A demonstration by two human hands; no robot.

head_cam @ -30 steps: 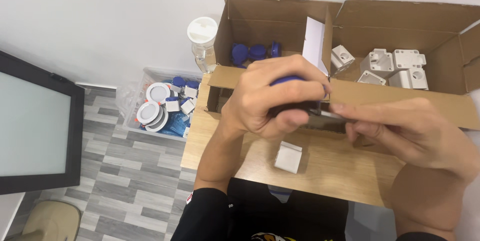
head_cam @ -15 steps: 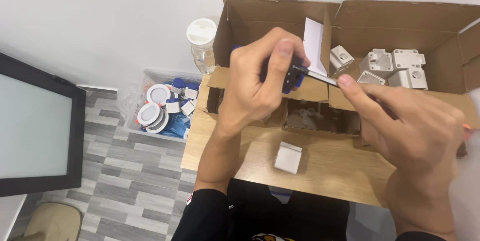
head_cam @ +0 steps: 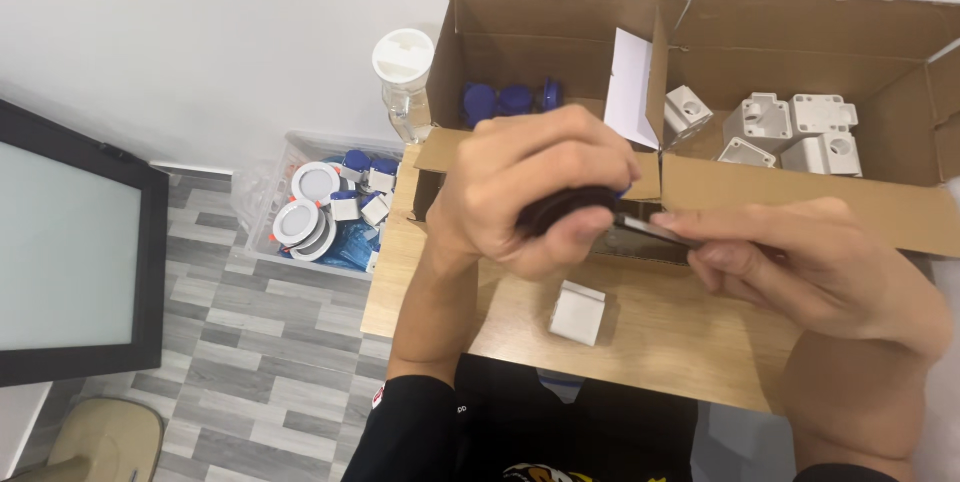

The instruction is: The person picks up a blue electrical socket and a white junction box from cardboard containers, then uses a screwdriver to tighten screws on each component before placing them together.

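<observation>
My left hand (head_cam: 530, 187) is closed around a small dark round part (head_cam: 565, 210) with a bit of blue showing at its far edge. My right hand (head_cam: 800, 272) pinches a thin dark metal strip (head_cam: 650, 230) that meets the round part, held above the wooden table (head_cam: 680, 332). A small white block (head_cam: 578, 313) lies on the table just below my hands. Most of the round part is hidden by my fingers.
An open cardboard box (head_cam: 800, 42) at the back holds blue caps (head_cam: 500, 100) on the left and white plastic housings (head_cam: 790, 127) on the right. A clear bottle (head_cam: 403, 82) stands beside it. A floor bin (head_cam: 330, 207) holds round white fittings. A dark monitor (head_cam: 70, 242) is at left.
My left hand came down from the box edge and closed over the dark round part. My right hand moved in and now holds the metal strip against it.
</observation>
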